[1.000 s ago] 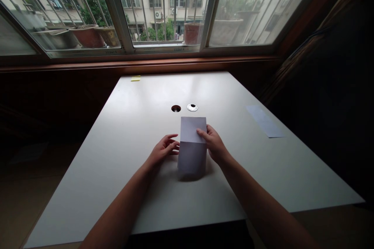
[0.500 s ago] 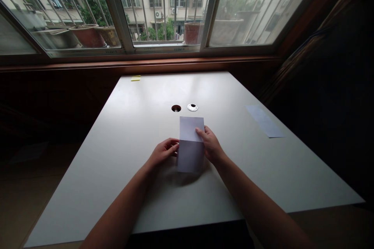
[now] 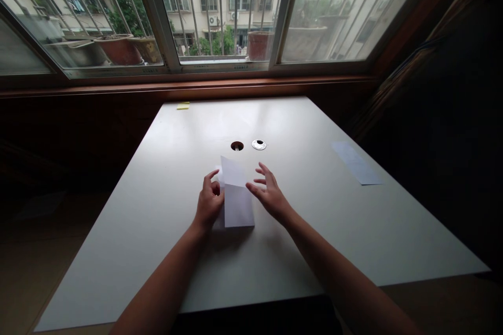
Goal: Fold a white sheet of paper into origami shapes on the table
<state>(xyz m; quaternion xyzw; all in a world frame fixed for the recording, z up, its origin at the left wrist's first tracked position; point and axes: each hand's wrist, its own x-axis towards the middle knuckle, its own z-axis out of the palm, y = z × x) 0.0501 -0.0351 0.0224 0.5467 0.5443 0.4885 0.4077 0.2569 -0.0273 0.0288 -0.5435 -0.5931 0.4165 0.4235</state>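
Observation:
A folded sheet of white paper [image 3: 237,199] lies near the middle of the white table [image 3: 165,178], its far part tilted up. My left hand [image 3: 209,200] grips the paper's left edge with curled fingers. My right hand [image 3: 268,194] hovers just right of the sheet, fingers spread and apart from it, only a fingertip close to its right edge.
A cable hole [image 3: 237,145] and its round silver cap [image 3: 259,144] sit just beyond the paper. Another paper strip [image 3: 356,163] lies at the table's right side, a yellow sticky note [image 3: 183,106] at the far edge. Dark wood sill and windows lie behind.
The paper has shifted left and turned. My right hand let go of its right edge and opened; my left hand closed on the left edge.

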